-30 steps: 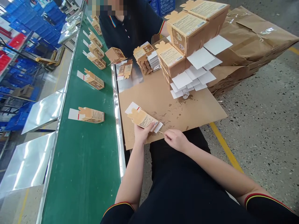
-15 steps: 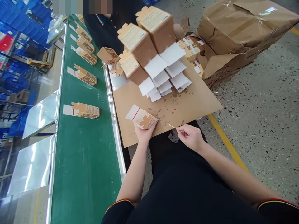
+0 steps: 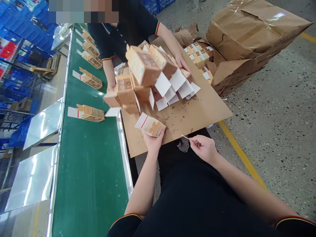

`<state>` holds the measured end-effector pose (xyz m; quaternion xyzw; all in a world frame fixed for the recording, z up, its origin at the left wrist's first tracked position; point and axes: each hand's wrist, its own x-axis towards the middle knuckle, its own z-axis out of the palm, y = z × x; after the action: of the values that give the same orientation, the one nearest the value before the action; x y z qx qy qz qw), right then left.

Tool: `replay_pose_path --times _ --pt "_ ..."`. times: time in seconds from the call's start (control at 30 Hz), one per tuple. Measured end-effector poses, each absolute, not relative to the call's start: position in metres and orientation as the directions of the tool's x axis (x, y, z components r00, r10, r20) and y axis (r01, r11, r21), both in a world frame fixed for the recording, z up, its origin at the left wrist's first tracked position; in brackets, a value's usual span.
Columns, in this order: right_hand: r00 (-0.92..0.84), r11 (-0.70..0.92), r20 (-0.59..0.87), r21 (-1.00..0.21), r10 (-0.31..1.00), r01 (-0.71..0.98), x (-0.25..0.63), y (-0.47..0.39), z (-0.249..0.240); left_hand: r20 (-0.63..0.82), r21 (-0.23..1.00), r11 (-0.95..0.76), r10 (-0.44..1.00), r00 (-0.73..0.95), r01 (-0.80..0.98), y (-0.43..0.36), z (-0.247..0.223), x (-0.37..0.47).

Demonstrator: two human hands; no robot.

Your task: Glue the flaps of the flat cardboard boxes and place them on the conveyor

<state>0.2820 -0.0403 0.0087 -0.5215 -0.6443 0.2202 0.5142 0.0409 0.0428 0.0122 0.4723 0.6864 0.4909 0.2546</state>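
My left hand [image 3: 153,141] is closed around a small printed carton [image 3: 154,126], whose white flap with a red stripe points up and left. Close to the near edge of the cardboard sheet [image 3: 190,115], my right hand [image 3: 203,147] pinches a thin pale stick, like a cotton swab [image 3: 184,136]. The stick's tip points left toward the carton, with a gap between them. Beyond, a toppling pile of similar cartons [image 3: 144,65] leans over the sheet, several with white flaps hanging out.
Across the sheet, a co-worker's hands [image 3: 181,62] reach around the pile. On the left runs a green conveyor belt [image 3: 86,177] with a row of cartons [image 3: 91,113]. At the right lies a large brown-paper bundle [image 3: 247,36]. Metal plates [image 3: 32,174] flank the belt.
The stacked cartons have tumbled left and down, some toward the belt's edge. The co-worker's arms have come in around them. My hands still hold the carton and stick, barely shifted.
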Motion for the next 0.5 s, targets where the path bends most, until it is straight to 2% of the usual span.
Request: replay_pose_path --times 0.5 --pt "0.081 0.254 0.326 -0.849 0.942 0.464 0.292 -0.048 0.007 0.048 0.930 0.096 0.925 -0.378 0.354 0.044 0.013 0.045"
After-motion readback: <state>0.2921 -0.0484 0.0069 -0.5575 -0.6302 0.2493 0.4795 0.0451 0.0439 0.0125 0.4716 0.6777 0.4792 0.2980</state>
